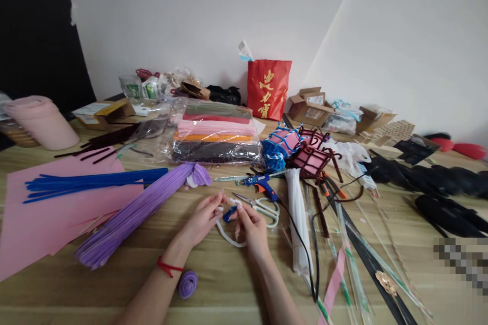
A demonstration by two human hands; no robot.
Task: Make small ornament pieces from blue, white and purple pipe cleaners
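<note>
Both my hands meet over the wooden table [229, 284]. My left hand [202, 221] and my right hand [249, 228] pinch a small piece made of a white pipe cleaner [225, 232] and a blue pipe cleaner [229, 213]. The white one curves down in a loop between my wrists. A red string is tied round my left wrist. A small purple coil [188, 284] lies by my left forearm. Scissors [263, 206] and a blue glue gun [262, 183] lie just beyond my right hand.
A purple pipe cleaner bundle [133, 216] and a blue bundle [91, 182] lie on pink paper [34, 228] at left. Bagged pipe cleaners [213, 134], a red bag [268, 87], boxes, a pink-and-brown lantern frame [308, 155], white sticks [297, 218] and black feathers [438, 183] crowd the back and right.
</note>
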